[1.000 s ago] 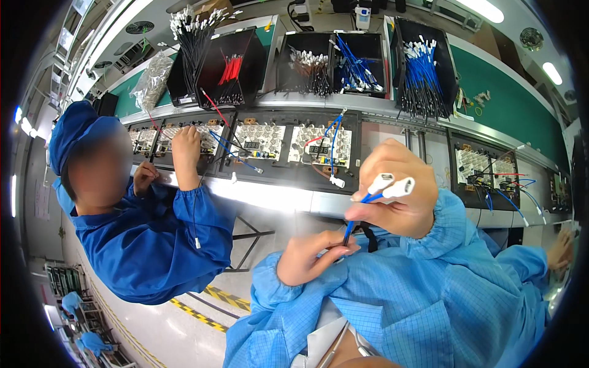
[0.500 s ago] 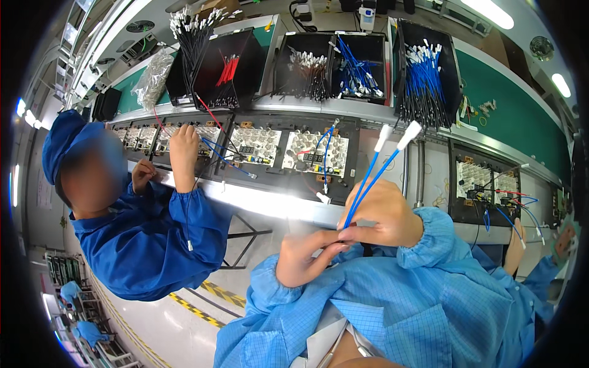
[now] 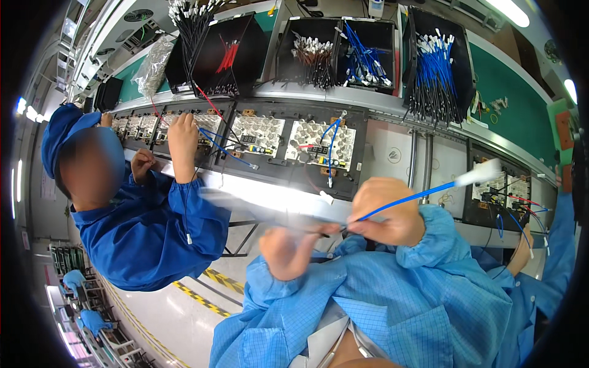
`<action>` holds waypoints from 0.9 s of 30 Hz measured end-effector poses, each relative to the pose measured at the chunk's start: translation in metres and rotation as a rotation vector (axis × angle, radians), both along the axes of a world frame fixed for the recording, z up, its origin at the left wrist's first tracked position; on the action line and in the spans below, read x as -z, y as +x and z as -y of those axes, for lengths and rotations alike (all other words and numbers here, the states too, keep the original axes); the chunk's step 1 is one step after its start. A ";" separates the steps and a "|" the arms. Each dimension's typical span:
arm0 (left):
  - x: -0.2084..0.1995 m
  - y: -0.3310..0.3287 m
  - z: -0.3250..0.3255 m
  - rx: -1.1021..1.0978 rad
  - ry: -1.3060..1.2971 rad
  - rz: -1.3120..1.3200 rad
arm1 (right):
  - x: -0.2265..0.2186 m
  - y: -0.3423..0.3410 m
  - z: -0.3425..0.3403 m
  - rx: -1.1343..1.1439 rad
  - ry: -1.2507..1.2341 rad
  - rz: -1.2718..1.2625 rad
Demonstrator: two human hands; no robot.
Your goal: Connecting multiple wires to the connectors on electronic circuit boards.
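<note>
A thin white-tipped blue wire [image 3: 429, 192], seemingly now singled out, is pinched by the right hand [image 3: 399, 218]; the left hand [image 3: 283, 250] alongside is too blurred to tell.

The person's left hand [image 3: 283, 253] is smeared, so its grip cannot be told, and the pale streak [image 3: 261, 205] above it is too blurred to identify. The right hand [image 3: 389, 211] covers the near end of a blue wire [image 3: 417, 197]; the white connector [image 3: 481, 173] on the far end is blurred. The upper edge crops the black wire bundle [image 3: 190, 18]. The distant workers' [image 3: 93, 321] hands are too small to make out.
</note>
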State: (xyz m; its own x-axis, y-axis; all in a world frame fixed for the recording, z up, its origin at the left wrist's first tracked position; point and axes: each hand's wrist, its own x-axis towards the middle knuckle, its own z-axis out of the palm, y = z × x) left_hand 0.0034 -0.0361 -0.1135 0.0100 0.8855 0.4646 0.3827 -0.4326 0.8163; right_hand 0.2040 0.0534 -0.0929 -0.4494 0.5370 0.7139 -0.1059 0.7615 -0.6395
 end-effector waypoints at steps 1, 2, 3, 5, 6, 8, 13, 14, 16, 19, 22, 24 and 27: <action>0.006 -0.009 0.000 -0.077 0.055 0.023 | -0.002 0.005 -0.005 0.021 -0.006 -0.042; 0.003 -0.013 -0.005 -0.152 0.159 0.120 | -0.003 0.011 -0.012 0.042 -0.012 -0.084; 0.013 -0.022 -0.003 -0.332 0.203 0.188 | -0.001 0.017 -0.012 0.092 -0.081 -0.246; 0.017 -0.052 -0.014 -0.423 0.374 0.253 | 0.001 0.032 -0.024 0.174 -0.170 -0.441; 0.013 -0.061 -0.021 -0.324 0.447 0.408 | 0.001 0.041 -0.033 0.212 -0.182 -0.485; 0.018 -0.084 -0.022 -0.407 0.519 0.312 | 0.009 0.039 -0.048 0.468 -0.163 -0.358; 0.032 -0.110 -0.029 -0.534 0.580 0.106 | 0.033 -0.002 -0.071 0.395 -0.233 0.007; 0.035 -0.112 -0.030 -0.584 0.570 0.063 | 0.037 -0.008 -0.072 0.364 -0.231 0.062; 0.042 -0.114 -0.029 -0.574 0.583 0.033 | 0.043 -0.017 -0.071 0.328 -0.234 0.117; 0.054 -0.117 -0.029 -0.600 0.477 -0.006 | 0.058 -0.025 -0.073 0.399 -0.024 0.199; 0.060 -0.116 -0.035 -0.607 0.421 -0.011 | 0.070 -0.030 -0.072 0.431 0.005 0.262; 0.070 -0.121 -0.042 -0.627 0.335 -0.032 | 0.073 -0.032 -0.071 0.429 -0.011 0.291; 0.083 -0.122 -0.050 -0.640 0.257 -0.005 | 0.074 -0.035 -0.070 0.452 -0.017 0.377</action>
